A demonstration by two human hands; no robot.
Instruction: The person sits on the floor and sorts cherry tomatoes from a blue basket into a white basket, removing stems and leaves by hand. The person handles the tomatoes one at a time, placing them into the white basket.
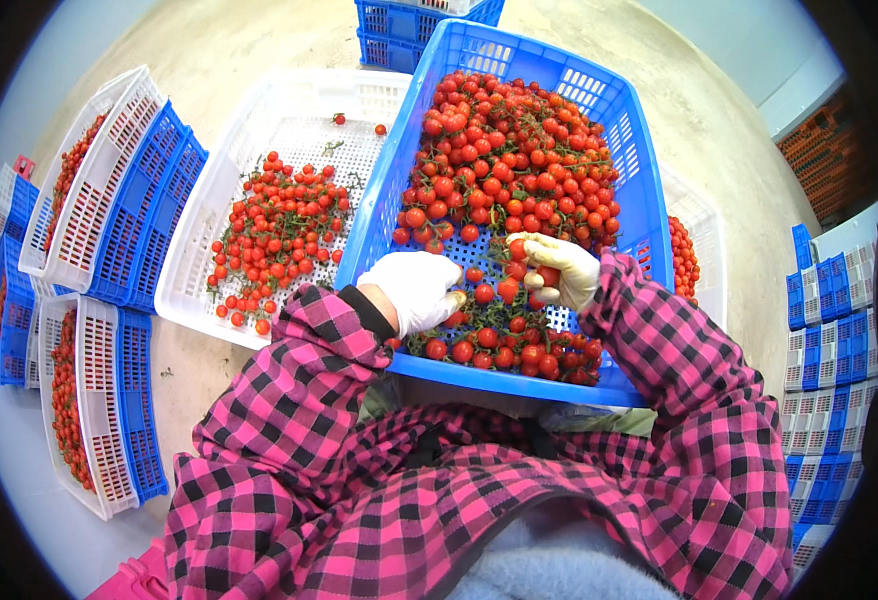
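Observation:
A blue plastic crate [368,217] stands before me, tilted in view. Red cherry tomatoes [514,157], many on green stems, are heaped at its far end. A smaller bunch of cherry tomatoes [488,337] lies at the near end, with bits of the perforated floor showing between. My right hand [563,270], in a stained pale glove, has its fingers curled around a few cherry tomatoes [548,276] above the near bunch. My left hand [416,291], in a white glove, reaches over the crate's left side. Its fingertips bend down beside the near tomatoes; whether they grip any is hidden.
Left of the blue crate, a white crate [191,247] holds loose cherry tomatoes [281,225] and stem scraps. Stacked white and blue crates [146,202] line the left wall. More crate stacks [833,345] stand at right, and blue crates [398,34] lie beyond.

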